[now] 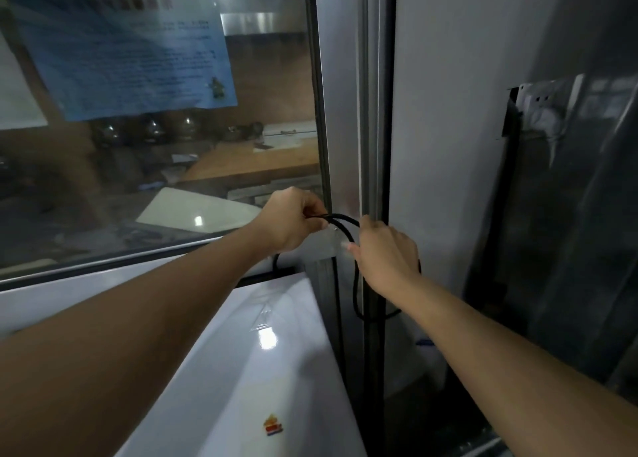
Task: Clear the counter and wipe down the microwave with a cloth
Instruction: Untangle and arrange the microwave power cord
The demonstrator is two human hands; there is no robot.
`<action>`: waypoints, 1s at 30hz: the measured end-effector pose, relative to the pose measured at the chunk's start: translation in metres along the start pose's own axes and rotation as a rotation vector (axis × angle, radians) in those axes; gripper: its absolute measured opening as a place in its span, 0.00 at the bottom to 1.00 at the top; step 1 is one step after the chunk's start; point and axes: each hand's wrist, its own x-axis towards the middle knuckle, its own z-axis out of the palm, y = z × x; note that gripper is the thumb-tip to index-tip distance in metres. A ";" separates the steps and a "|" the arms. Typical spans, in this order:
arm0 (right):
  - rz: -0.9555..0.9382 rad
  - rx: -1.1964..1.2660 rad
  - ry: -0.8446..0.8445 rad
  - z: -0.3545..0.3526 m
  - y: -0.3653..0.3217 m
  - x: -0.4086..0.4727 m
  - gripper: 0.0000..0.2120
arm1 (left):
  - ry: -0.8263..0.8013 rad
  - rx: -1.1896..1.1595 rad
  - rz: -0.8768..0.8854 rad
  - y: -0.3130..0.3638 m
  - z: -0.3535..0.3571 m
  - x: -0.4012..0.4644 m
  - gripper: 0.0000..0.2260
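The white top of the microwave (241,370) fills the lower middle, with a small coloured sticker near its front. Behind its back right corner a black power cord (340,227) loops up in front of the window frame. My left hand (290,221) pinches one end of that loop with its fingers closed on it. My right hand (386,253) grips the other side of the loop, and the cord hangs down below it along the dark gap beside the microwave. No cloth is in view.
A glass window (172,163) with a blue paper notice (121,45) runs behind the microwave. A metal frame post (373,111) stands at the centre. A white wall socket (542,107) sits at the right, above a dark glossy panel (569,249).
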 end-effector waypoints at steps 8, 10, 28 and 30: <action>0.034 -0.108 -0.174 -0.002 -0.001 0.005 0.12 | -0.049 0.018 -0.010 0.003 0.001 -0.005 0.07; 0.063 -0.073 -0.209 -0.004 -0.001 0.005 0.11 | -0.031 0.025 -0.018 -0.001 -0.004 -0.009 0.08; 0.264 0.298 -0.231 -0.023 0.004 -0.011 0.08 | -0.213 0.261 -0.008 -0.022 -0.023 -0.039 0.14; 0.263 0.326 -0.224 -0.020 0.007 -0.007 0.09 | -0.202 0.267 -0.039 -0.023 -0.023 -0.039 0.15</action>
